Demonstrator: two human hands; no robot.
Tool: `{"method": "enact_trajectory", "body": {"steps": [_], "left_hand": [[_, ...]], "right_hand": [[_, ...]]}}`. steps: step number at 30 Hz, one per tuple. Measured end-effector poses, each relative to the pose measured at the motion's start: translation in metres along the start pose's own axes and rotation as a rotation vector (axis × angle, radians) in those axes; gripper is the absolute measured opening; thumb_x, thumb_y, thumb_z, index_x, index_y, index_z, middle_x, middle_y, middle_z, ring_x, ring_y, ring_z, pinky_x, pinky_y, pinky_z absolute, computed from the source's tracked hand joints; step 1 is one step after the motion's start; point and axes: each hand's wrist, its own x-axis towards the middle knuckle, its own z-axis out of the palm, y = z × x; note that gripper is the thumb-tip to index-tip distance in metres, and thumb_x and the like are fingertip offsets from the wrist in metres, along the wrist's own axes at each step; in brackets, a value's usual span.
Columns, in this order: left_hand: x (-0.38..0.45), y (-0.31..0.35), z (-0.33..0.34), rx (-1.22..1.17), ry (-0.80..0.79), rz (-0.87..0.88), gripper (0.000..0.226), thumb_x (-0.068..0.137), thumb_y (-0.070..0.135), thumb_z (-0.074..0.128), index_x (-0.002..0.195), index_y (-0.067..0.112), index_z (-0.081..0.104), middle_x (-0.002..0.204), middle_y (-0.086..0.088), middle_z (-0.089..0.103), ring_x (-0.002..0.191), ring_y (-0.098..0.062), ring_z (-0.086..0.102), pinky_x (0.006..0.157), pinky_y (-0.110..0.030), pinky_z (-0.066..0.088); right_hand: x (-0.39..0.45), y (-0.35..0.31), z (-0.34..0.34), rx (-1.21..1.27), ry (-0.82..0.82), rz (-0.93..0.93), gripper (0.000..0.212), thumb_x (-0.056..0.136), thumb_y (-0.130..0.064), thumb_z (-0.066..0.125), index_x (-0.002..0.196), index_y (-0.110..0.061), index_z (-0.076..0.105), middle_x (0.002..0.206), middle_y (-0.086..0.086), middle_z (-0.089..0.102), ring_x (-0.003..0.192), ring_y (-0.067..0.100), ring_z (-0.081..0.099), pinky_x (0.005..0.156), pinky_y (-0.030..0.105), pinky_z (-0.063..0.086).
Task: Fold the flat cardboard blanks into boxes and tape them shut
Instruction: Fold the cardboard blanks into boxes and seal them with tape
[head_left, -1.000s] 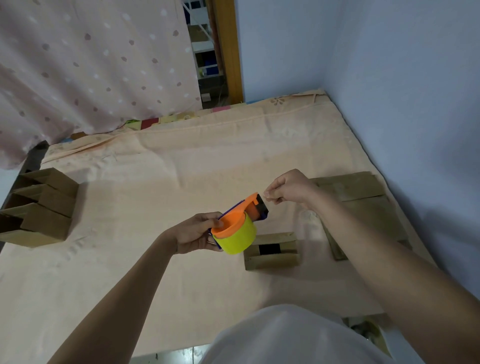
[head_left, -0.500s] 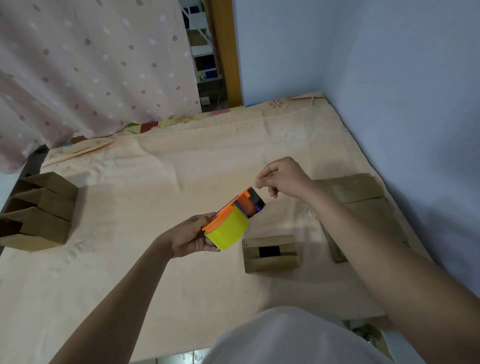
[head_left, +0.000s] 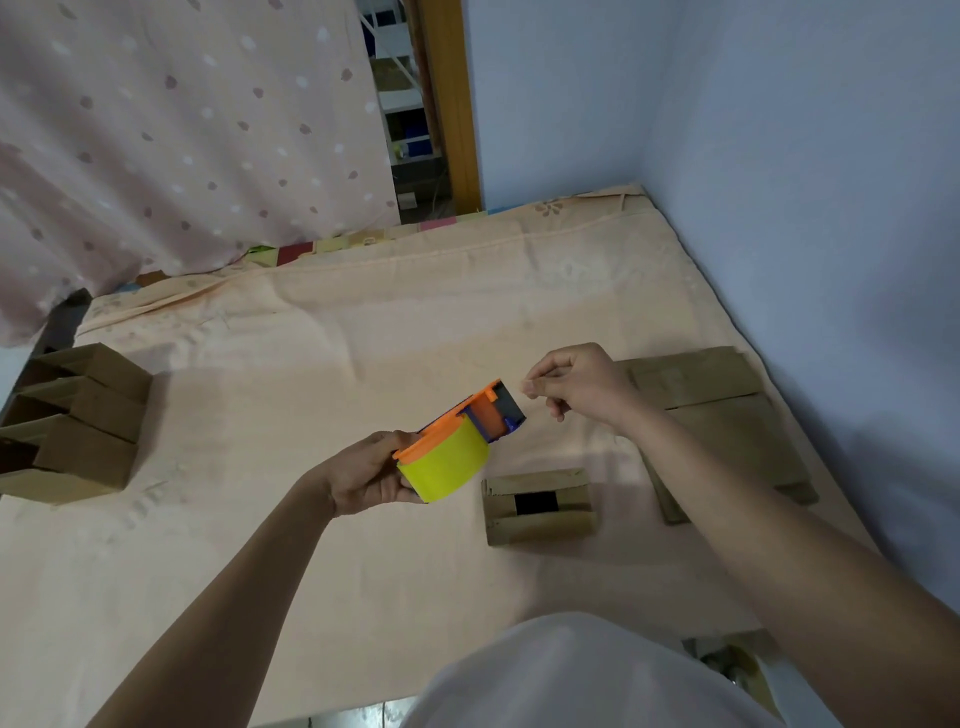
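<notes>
The left hand (head_left: 363, 480) holds the tape roller (head_left: 454, 447) above the mat while the right hand (head_left: 574, 384) pinches its tape end, ready to pull tape down to the folded box (head_left: 540, 506) just below.

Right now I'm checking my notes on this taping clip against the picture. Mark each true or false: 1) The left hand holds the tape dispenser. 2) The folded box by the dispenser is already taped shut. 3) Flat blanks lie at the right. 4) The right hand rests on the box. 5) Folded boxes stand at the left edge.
1) True: the left hand holds the tape dispenser.
2) False: the box shows a dark open gap on top.
3) True: blanks lie flat there.
4) False: the right hand is raised, pinching at the dispenser's front.
5) True: folded boxes.
</notes>
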Motion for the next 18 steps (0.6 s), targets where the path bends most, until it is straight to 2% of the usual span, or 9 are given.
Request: {"method": "enact_trajectory", "body": {"steps": [2, 4, 6, 8, 13, 16, 18], "left_hand": [[-0.005, 0.006, 0.001, 0.039, -0.043, 0.003, 0.048, 0.085, 0.027, 0.072, 0.126, 0.003, 0.064, 0.121, -0.023, 0.065, 0.1, -0.033, 0.068, 0.08, -0.041, 0.059], [-0.011, 0.014, -0.002, 0.142, -0.089, 0.024, 0.04, 0.085, 0.026, 0.072, 0.121, 0.008, 0.07, 0.121, -0.02, 0.067, 0.102, -0.03, 0.068, 0.085, -0.041, 0.057], [-0.014, 0.021, -0.006, 0.277, -0.091, 0.04, 0.034, 0.09, 0.018, 0.068, 0.124, 0.011, 0.069, 0.122, -0.019, 0.068, 0.105, -0.031, 0.067, 0.089, -0.041, 0.055], [-0.015, 0.027, -0.009, 0.372, -0.077, 0.058, 0.035, 0.092, 0.01, 0.065, 0.127, 0.012, 0.067, 0.121, -0.017, 0.069, 0.107, -0.035, 0.066, 0.091, -0.041, 0.054], [-0.018, 0.033, -0.005, 0.463, -0.064, 0.076, 0.036, 0.092, 0.004, 0.064, 0.127, 0.011, 0.066, 0.119, -0.013, 0.07, 0.109, -0.032, 0.066, 0.086, -0.034, 0.056], [-0.019, 0.031, -0.005, 0.468, -0.058, 0.076, 0.036, 0.092, 0.004, 0.064, 0.127, 0.011, 0.066, 0.118, -0.012, 0.07, 0.11, -0.033, 0.066, 0.087, -0.036, 0.056], [-0.02, 0.03, -0.005, 0.48, -0.051, 0.087, 0.037, 0.092, 0.003, 0.064, 0.127, 0.011, 0.066, 0.119, -0.012, 0.07, 0.109, -0.033, 0.066, 0.089, -0.038, 0.056]], "right_hand": [[-0.003, 0.002, -0.001, -0.023, -0.017, 0.052, 0.012, 0.082, -0.015, 0.082, 0.087, -0.006, 0.077, 0.07, 0.011, 0.069, 0.043, 0.017, 0.047, 0.045, 0.027, 0.043], [-0.007, 0.004, -0.004, -0.058, -0.064, 0.115, 0.016, 0.082, -0.02, 0.083, 0.09, -0.008, 0.077, 0.063, 0.01, 0.064, 0.042, 0.017, 0.041, 0.043, 0.025, 0.038], [-0.011, 0.005, -0.006, -0.046, -0.129, 0.179, 0.019, 0.082, -0.021, 0.083, 0.094, -0.007, 0.077, 0.062, 0.011, 0.063, 0.043, 0.016, 0.043, 0.045, 0.026, 0.042], [-0.016, 0.005, -0.008, 0.007, -0.197, 0.223, 0.022, 0.084, -0.02, 0.081, 0.099, -0.005, 0.077, 0.068, 0.014, 0.068, 0.047, 0.017, 0.053, 0.051, 0.03, 0.051], [-0.023, 0.003, -0.007, 0.149, -0.295, 0.286, 0.028, 0.086, -0.008, 0.076, 0.108, 0.009, 0.071, 0.091, 0.026, 0.073, 0.077, 0.033, 0.073, 0.071, 0.038, 0.062], [-0.023, 0.004, -0.008, 0.208, -0.34, 0.289, 0.022, 0.086, -0.001, 0.074, 0.104, 0.011, 0.071, 0.1, 0.029, 0.072, 0.093, 0.039, 0.073, 0.085, 0.044, 0.061], [-0.023, 0.005, -0.008, 0.22, -0.364, 0.29, 0.02, 0.085, 0.002, 0.073, 0.102, 0.012, 0.071, 0.102, 0.028, 0.072, 0.097, 0.038, 0.072, 0.089, 0.044, 0.059]]}}
